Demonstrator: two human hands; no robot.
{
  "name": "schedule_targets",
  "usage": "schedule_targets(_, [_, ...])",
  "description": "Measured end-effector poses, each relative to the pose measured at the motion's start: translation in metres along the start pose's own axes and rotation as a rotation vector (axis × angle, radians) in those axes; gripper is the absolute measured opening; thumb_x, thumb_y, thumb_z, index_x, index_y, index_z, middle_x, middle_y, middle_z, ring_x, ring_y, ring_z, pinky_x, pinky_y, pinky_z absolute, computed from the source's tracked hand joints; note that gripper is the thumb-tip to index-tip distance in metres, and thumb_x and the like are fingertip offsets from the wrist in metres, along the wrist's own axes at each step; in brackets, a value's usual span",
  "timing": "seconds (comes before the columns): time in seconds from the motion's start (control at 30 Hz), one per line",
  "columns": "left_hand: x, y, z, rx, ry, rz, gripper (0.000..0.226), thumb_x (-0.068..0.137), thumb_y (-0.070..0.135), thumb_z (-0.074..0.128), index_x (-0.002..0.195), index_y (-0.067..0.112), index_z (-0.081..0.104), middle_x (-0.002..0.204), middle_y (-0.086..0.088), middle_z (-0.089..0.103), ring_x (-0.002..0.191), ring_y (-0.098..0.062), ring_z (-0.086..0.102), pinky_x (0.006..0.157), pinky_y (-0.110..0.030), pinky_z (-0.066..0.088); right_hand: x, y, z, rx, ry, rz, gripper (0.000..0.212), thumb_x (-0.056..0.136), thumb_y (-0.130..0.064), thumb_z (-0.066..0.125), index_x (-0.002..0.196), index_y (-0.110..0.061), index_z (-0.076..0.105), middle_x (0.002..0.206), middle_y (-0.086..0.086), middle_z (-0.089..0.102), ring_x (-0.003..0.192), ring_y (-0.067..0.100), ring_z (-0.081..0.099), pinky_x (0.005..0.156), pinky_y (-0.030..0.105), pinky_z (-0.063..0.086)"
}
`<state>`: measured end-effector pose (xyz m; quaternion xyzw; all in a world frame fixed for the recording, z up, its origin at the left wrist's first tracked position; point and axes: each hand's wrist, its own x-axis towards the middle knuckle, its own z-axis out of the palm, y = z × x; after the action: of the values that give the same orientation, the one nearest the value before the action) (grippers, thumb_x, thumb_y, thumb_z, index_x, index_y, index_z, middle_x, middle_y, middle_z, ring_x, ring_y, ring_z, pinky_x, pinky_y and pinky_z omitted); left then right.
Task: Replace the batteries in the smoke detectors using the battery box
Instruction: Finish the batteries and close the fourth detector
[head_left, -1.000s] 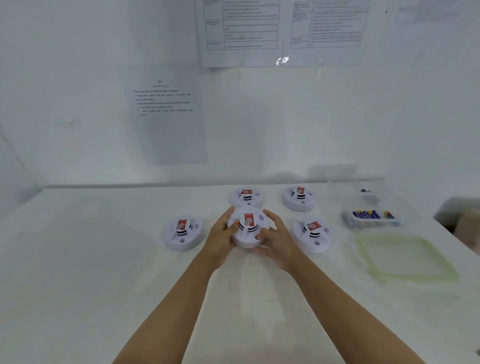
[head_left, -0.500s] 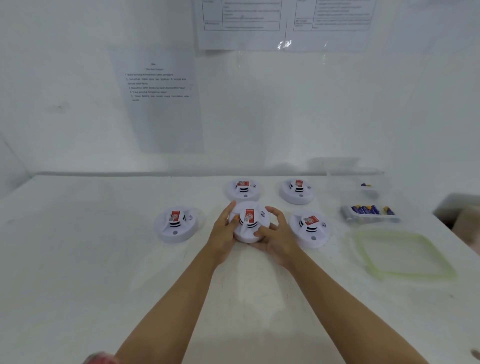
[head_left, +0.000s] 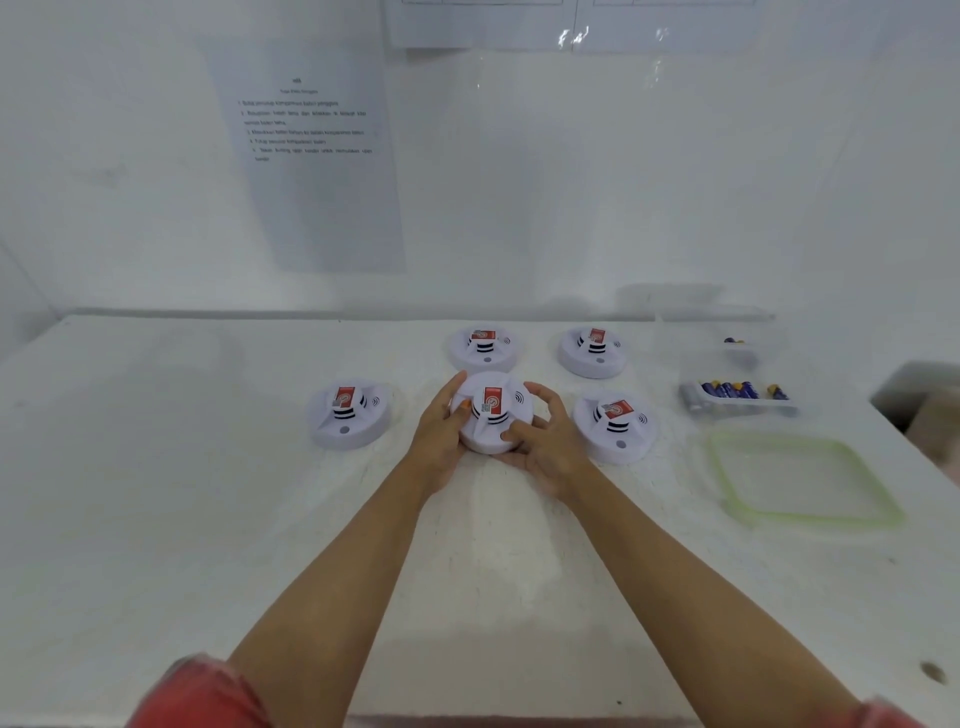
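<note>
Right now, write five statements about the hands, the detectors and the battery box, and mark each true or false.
1. The left hand and the right hand both grip the middle smoke detector. True.
2. Four smoke detectors are out. False: five stand on the table.
3. The box of spares has its cover on. False: the battery box is open, and the green-rimmed lid lies on the table in front of it.
4. The battery box holds batteries. True.
5. The held detector shows its underside. False: its red label faces up.
</note>
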<state>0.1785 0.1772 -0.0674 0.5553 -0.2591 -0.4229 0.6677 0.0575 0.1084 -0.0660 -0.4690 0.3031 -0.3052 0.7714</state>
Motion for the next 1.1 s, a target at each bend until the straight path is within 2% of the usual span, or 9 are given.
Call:
schedule_targets(0.27, [-0.0022, 0.0009, 0.0014, 0.009, -0.022, 0.033, 0.045, 0.099, 0.007, 0.039, 0.142, 0.016, 0.033, 0.14, -0.008, 0.046, 0.126, -0.026, 0.047, 0.106, -0.041, 0.04, -0.0003, -0.0001, 0.0004, -0.001, 0.0, 0.004, 0.056, 0.083, 0.011, 0.05, 0.127, -0.023, 0.039, 0.104, 0.006, 0.06, 0.091, 0.022, 0.062, 0.063, 0.034, 0.059])
schedule_targets(0.4, [-0.0047, 0.0043, 0.0039, 0.013, -0.03, 0.048, 0.038, 0.099, 0.007, 0.038, 0.131, 0.027, 0.037, 0.129, -0.003, 0.05, 0.117, -0.02, 0.049, 0.102, -0.037, 0.041, 0.0002, -0.0005, 0.0007, 0.003, 0.003, 0.006, 0.056, 0.084, 0.011, 0.05, 0.126, -0.023, 0.039, 0.105, 0.007, 0.059, 0.092, 0.023, 0.061, 0.064, 0.035, 0.059])
schedule_targets(0.53, [-0.0042, 0.0045, 0.0035, 0.017, -0.03, 0.048, 0.043, 0.099, 0.007, 0.038, 0.14, 0.02, 0.034, 0.134, -0.004, 0.048, 0.122, -0.022, 0.048, 0.104, -0.038, 0.04, -0.0001, -0.0004, 0.0016, 0.004, 0.004, 0.005, 0.054, 0.084, 0.011, 0.049, 0.125, -0.023, 0.039, 0.104, 0.006, 0.06, 0.091, 0.022, 0.062, 0.065, 0.035, 0.059])
schedule_targets(0.63, [-0.0059, 0.0063, 0.0036, 0.013, -0.031, 0.052, 0.037, 0.099, 0.007, 0.038, 0.131, 0.028, 0.037, 0.128, -0.002, 0.05, 0.117, -0.02, 0.05, 0.099, -0.035, 0.042, -0.0005, -0.0003, 0.0023, -0.005, 0.01, 0.003, 0.054, 0.084, 0.011, 0.05, 0.124, -0.024, 0.04, 0.104, 0.006, 0.06, 0.092, 0.023, 0.062, 0.066, 0.036, 0.059])
schedule_targets(0.77, [-0.0033, 0.0035, 0.0025, 0.031, -0.015, 0.022, 0.045, 0.1, 0.007, 0.038, 0.143, 0.017, 0.032, 0.142, -0.007, 0.044, 0.127, -0.025, 0.045, 0.104, -0.038, 0.041, -0.0018, -0.0019, 0.0025, -0.004, 0.011, 0.002, 0.053, 0.085, 0.01, 0.05, 0.125, -0.023, 0.039, 0.103, 0.004, 0.06, 0.091, 0.021, 0.061, 0.063, 0.034, 0.059])
schedule_targets(0.97, [-0.0034, 0.0047, 0.0035, 0.035, -0.011, 0.024, 0.046, 0.099, 0.009, 0.039, 0.144, 0.016, 0.032, 0.14, -0.006, 0.045, 0.121, -0.022, 0.048, 0.102, -0.037, 0.042, -0.0029, -0.0021, 0.0039, -0.028, 0.022, -0.002, 0.054, 0.084, 0.01, 0.051, 0.125, -0.024, 0.039, 0.104, 0.004, 0.06, 0.092, 0.022, 0.061, 0.064, 0.034, 0.059])
schedule_targets(1.1, [0.001, 0.0027, 0.0017, 0.037, -0.006, 0.004, 0.047, 0.099, 0.009, 0.04, 0.145, 0.016, 0.031, 0.141, -0.007, 0.045, 0.127, -0.026, 0.046, 0.106, -0.042, 0.04, -0.0038, -0.0022, 0.0061, -0.048, 0.043, -0.005, 0.054, 0.083, 0.01, 0.051, 0.124, -0.024, 0.039, 0.105, 0.006, 0.059, 0.092, 0.022, 0.061, 0.065, 0.034, 0.058])
